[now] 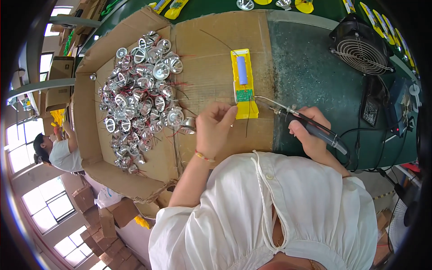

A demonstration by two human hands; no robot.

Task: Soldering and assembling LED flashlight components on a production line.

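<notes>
A yellow plastic housing [247, 110] lies on the cardboard in front of me, holding a purple cylindrical battery [242, 71] and a small green circuit board [244, 95]. My right hand [311, 130] grips a soldering iron [310, 127] with a dark handle, its thin metal tip reaching the right edge of the board. My left hand [217, 123] is closed in a pinch just left of the board; what sits between its fingertips is too small to tell. Beside that hand rests a silver reflector cup [189, 125]. Thin dark wires stick out around the housing.
A cardboard box [92, 139] at left holds a heap of silver reflectors [144, 81] with red and dark wires. A black fan [362, 48] and a soldering station [396, 108] stand at right, with cables. Yellow housings [176, 8] line the far edge. Another person [65, 153] works at far left.
</notes>
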